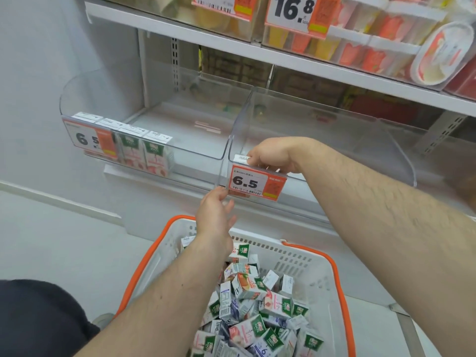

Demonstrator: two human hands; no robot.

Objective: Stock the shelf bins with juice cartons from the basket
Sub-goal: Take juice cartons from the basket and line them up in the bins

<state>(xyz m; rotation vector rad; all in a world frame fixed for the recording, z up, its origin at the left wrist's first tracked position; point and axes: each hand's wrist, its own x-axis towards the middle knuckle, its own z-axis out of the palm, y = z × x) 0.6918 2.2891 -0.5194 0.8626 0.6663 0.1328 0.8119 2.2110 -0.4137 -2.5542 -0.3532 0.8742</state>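
Observation:
My right hand [273, 154] reaches over the front wall of the right clear bin [334, 140] and grips a juice carton [242, 158], whose white top shows just behind the 6.5 price tag [255, 182]. My left hand [215, 215] hovers below that tag with its fingers relaxed, holding nothing. The white basket with orange rim [322, 266] stands below, heaped with several green, white and pink juice cartons [257, 318]. The left clear bin [180, 140] holds a front row of upright cartons [144, 148] at its left end.
An upper shelf [283, 57] carries clear bins of yellow and red packs and a 16.8 price tag [293, 11]. Boxed goods stand at the back behind the bins. A white wall lies to the left.

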